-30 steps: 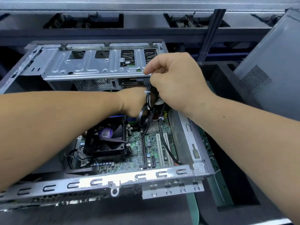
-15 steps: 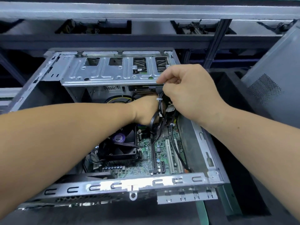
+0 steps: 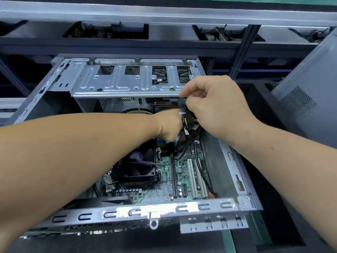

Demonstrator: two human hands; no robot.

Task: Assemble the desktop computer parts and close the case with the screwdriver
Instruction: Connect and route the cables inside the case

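The small black plastic cable connector (image 3: 180, 102) sits at the edge of the ribbed silver drive cage (image 3: 127, 83) inside the open grey steel computer case (image 3: 235, 167), pinched by the right hand (image 3: 213, 106). The left hand (image 3: 169, 125) reaches in beneath; I cannot tell its grip. Bundled black wires (image 3: 184, 125) hang over the green motherboard (image 3: 182, 176) and black square fan (image 3: 136, 167). A perforated grey side panel (image 3: 306, 99) leans at right.

One open case (image 3: 228, 203); one cooler fan (image 3: 135, 167); one motherboard (image 3: 164, 190); two white slots (image 3: 191, 178); two hands (image 3: 217, 106).
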